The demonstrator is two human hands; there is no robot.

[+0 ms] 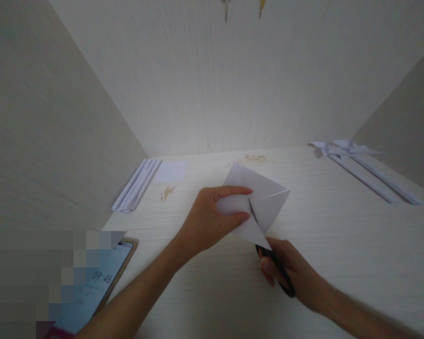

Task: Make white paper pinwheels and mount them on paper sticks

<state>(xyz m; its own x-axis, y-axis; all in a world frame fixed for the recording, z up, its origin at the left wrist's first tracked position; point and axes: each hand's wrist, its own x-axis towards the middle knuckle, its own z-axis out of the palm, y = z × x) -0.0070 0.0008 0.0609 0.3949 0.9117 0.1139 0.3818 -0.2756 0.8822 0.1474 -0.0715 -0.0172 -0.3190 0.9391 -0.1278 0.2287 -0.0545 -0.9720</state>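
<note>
Two hands cut paper.
Left hand [207,219] pinches the paper [259,202]; right hand [293,273] grips scissors [273,263], blade in the sheet.

The square sheet of white paper [257,200] looks thin, matt and smooth with crisp creases, and the scissors [268,249] cutting into it show a dull grey metal blade and glossy black plastic handles. Under the sheet, the pale wood-grain tabletop [339,245] has a matt, finely streaked laminate look. Left of the sheet lie matt rolled white paper sticks [137,185], and nearer, a phone [102,282] with a glossy glass screen and a golden metallic rim.
</note>
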